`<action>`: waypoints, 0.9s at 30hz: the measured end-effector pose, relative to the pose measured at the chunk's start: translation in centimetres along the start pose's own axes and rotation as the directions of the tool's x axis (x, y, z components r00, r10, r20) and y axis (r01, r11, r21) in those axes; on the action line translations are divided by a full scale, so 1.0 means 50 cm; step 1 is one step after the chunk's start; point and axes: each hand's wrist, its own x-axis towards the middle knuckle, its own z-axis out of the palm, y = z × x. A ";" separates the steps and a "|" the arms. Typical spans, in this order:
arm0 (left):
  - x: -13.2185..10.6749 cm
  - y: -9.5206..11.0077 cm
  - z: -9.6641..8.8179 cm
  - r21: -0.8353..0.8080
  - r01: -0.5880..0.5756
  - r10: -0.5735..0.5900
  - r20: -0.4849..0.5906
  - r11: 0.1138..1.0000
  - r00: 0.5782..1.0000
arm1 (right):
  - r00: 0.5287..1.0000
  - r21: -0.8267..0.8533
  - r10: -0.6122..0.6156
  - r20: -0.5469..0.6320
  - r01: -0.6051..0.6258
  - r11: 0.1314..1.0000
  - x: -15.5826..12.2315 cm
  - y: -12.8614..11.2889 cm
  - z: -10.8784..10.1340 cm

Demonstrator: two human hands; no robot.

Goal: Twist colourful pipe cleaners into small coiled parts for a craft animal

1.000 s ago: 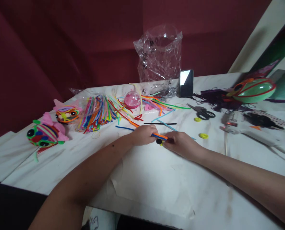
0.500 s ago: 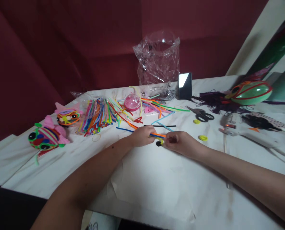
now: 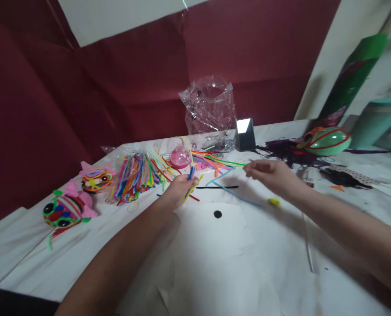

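My left hand (image 3: 179,188) is closed on a few short pipe cleaners (image 3: 192,182), blue, yellow and red, held just above the white table (image 3: 235,263). My right hand (image 3: 270,174) hovers to the right of it with its fingers stretched out and nothing visible in them; it is slightly blurred. A small black disc (image 3: 218,214) lies on the table between and in front of both hands. Nearby lie a black pipe cleaner (image 3: 217,187), a light blue one (image 3: 239,198) and a yellow ring (image 3: 274,202), the ring just under my right wrist.
Two striped fish figures (image 3: 65,210) (image 3: 95,177) sit at the left. A bundle of coloured pipe cleaners (image 3: 136,171), a pink ball (image 3: 180,156), a clear plastic bag (image 3: 209,105) and a phone (image 3: 244,134) stand behind. A green shell (image 3: 327,140) and dark threads (image 3: 281,149) are at the right.
My hands have come apart. The left lifted away with the pipe cleaners, the right swung back and to the right, and the black disc now lies alone on the table. The camera tilted up.
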 end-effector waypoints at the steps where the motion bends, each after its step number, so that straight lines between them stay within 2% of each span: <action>1: 0.000 0.003 0.000 0.003 -0.006 0.006 -0.002 1.000 1.000 | 0.996 -0.056 0.017 -0.083 -0.022 0.998 0.014 0.005 -0.025; 4: -0.007 0.027 0.003 0.045 -0.048 0.050 -0.036 0.998 0.998 | 0.968 -0.351 0.024 -0.250 -0.114 0.929 0.048 0.036 -0.092; 5: -0.012 0.038 0.005 0.139 -0.097 0.111 -0.099 0.986 0.989 | 0.965 -0.442 0.021 -0.263 -0.140 0.886 0.054 0.051 -0.107; 8: -0.031 0.073 0.013 0.342 -0.185 0.262 -0.192 0.921 0.946 | 0.979 -0.604 0.036 -0.202 -0.153 0.782 0.063 0.104 -0.120; 10: -0.045 0.088 0.020 0.348 -0.202 0.285 -0.207 0.916 0.936 | 0.990 -0.669 0.051 -0.128 -0.124 0.733 0.061 0.135 -0.108; 12: -0.052 0.091 0.025 0.235 -0.166 0.213 -0.189 0.958 0.959 | 0.995 -0.700 0.066 -0.070 -0.096 0.708 0.057 0.158 -0.091; 14: -0.052 0.083 0.025 0.021 -0.052 0.053 -0.109 0.998 0.993 | 0.997 -0.721 0.073 -0.035 -0.075 0.689 0.053 0.171 -0.076; 15: -0.049 0.077 0.024 -0.082 0.013 -0.018 -0.058 0.997 0.998 | 0.997 -0.728 0.075 -0.025 -0.069 0.682 0.052 0.174 -0.072; 17: -0.044 0.067 0.020 -0.205 0.079 -0.083 -0.011 0.976 0.996 | 0.997 -0.736 0.079 -0.020 -0.068 0.674 0.049 0.175 -0.069; 22: -0.045 0.063 0.019 -0.273 0.085 -0.083 0.018 0.958 0.996 | 0.995 -0.704 0.093 -0.043 -0.096 0.704 0.041 0.164 -0.088; 27: -0.045 0.058 0.023 -0.332 0.036 -0.042 -0.012 0.942 0.999 | 0.996 -0.554 0.059 -0.059 -0.082 0.828 0.043 0.128 -0.095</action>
